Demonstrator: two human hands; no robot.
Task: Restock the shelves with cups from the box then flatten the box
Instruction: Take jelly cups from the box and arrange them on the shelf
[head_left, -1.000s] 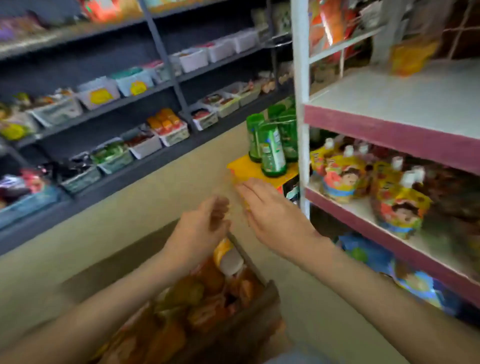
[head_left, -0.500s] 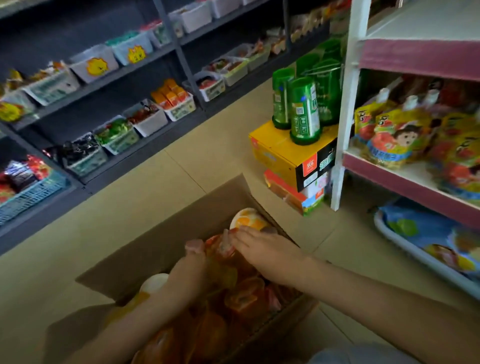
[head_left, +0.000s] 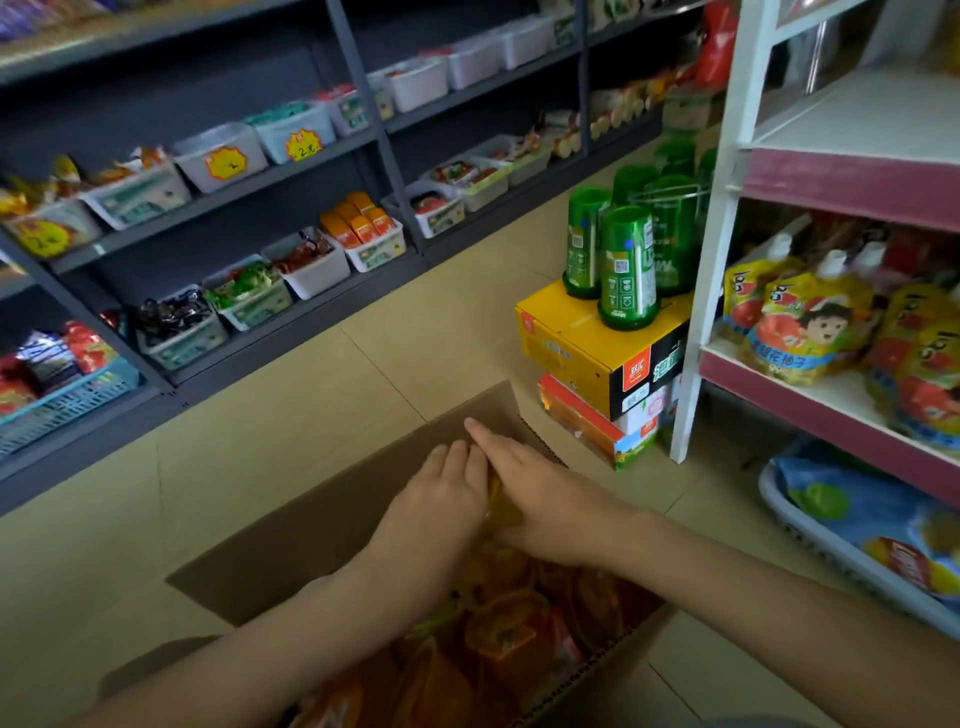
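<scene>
Both hands reach into the open cardboard box (head_left: 311, 535) on the floor. The left hand (head_left: 441, 504) and right hand (head_left: 545, 504) lie side by side, fingers (head_left: 457, 457) extended, with a yellow item (head_left: 498, 506) pressed between them. Orange sealed cups (head_left: 506, 626) fill the box. Green bottles (head_left: 626, 270) stand on a yellow carton (head_left: 571, 338) beside the white shelf (head_left: 701, 312).

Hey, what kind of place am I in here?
Most likely a small grocery or snack shop. Dark shelves hold bins of packaged snacks with yellow price tags, a white rack carries drink pouches, and an open box of cups sits on the floor.
</scene>
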